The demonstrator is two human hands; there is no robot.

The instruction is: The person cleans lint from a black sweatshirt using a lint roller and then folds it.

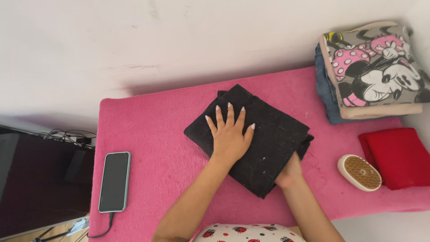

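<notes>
The black cloth point(255, 139) lies folded into a thick rectangle mid-blanket point(152, 148), left hand point(229, 134) pressed flat on top with fingers spread, gripping nothing. The right hand point(290, 172) is tucked under the cloth's near-right edge, fingers hidden, so its hold can't be told. Folding looks nearly finished: the folded stack point(367, 71) waits at the far-right corner, the red cloth point(398, 157) along the right edge.
</notes>
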